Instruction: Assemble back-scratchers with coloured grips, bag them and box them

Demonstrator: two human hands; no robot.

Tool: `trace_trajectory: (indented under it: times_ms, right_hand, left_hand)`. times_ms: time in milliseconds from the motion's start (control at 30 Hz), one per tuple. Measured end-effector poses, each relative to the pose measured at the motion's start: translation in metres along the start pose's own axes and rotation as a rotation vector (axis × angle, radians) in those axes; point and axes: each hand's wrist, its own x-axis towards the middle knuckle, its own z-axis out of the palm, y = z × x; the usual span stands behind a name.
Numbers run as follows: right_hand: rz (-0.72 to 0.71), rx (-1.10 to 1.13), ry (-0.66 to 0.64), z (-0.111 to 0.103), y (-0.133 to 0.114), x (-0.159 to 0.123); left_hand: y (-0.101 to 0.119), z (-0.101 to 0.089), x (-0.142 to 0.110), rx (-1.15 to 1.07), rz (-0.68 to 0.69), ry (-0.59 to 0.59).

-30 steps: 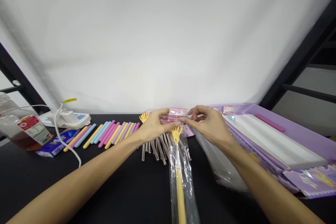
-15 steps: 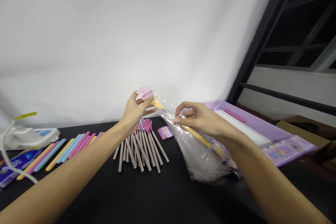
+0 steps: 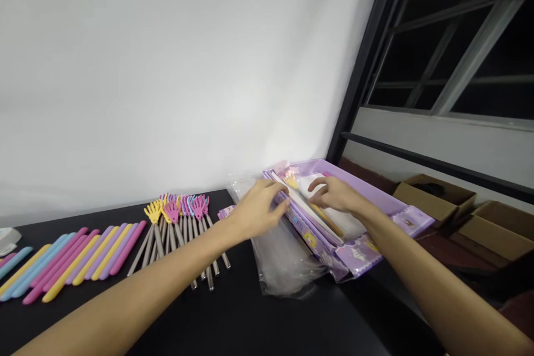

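My left hand (image 3: pixel 261 208) is at the near left side of a purple display box (image 3: pixel 359 183), its thumb and fingers spread and holding nothing. Inside the box lies a back scratcher (image 3: pixel 291 179) with a yellow hand-shaped head and a yellow handle, on top of white packs. Over it hovers my right hand (image 3: pixel 334 193), fingers loosely bent and apart; whether its fingertips touch anything is unclear. Clear plastic bags (image 3: pixel 283 261) lie beside the box, below my left hand.
Several unpacked back scratchers (image 3: pixel 173 212) with metal rods are heaped left of my hands. Farther left lies a row of coloured handles (image 3: pixel 89 256). Pink cards (image 3: pixel 225 211) are partly behind my left hand. Cardboard boxes (image 3: pixel 436 197) stand at the right.
The bagged yellow back scratcher, earlier between both hands, now lies in the purple box, let go. Both hands moved to the box, and the view turned right.
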Motion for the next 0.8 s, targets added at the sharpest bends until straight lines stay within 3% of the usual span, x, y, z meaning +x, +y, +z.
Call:
trace_trajectory:
  times_ms: [167,267,367,500,567,667,800]
  right_hand:
    - [-0.038,-0.113,-0.168,0.001,-0.007,-0.008]
    - [-0.091,-0.226,-0.156,-0.006,-0.024,-0.004]
    - [-0.129,-0.295,-0.085,-0.012,-0.056,0.001]
    - [-0.286,-0.204,0.181,-0.006,-0.124,-0.004]
    - [-0.374,-0.075,0.204,0.003,-0.158,-0.011]
    - [-0.427,-0.004,0.04,0.018,-0.196,-0.02]
    - [-0.476,-0.017,-0.166,0.038,-0.224,-0.024]
  left_hand:
    - [0.005,0.013,-0.002,0.035,0.057,-0.026]
    - [0.008,0.009,-0.007,0.066,0.081,-0.034]
    - [0.008,-0.005,-0.014,0.102,0.094,-0.025]
    - [-0.001,-0.035,-0.026,0.163,0.055,-0.053]
    - [-0.009,-0.057,-0.037,0.222,-0.026,-0.088]
    - [-0.023,-0.094,-0.059,0.275,-0.148,-0.164]
    - [-0.033,-0.144,-0.091,0.246,-0.265,-0.252]
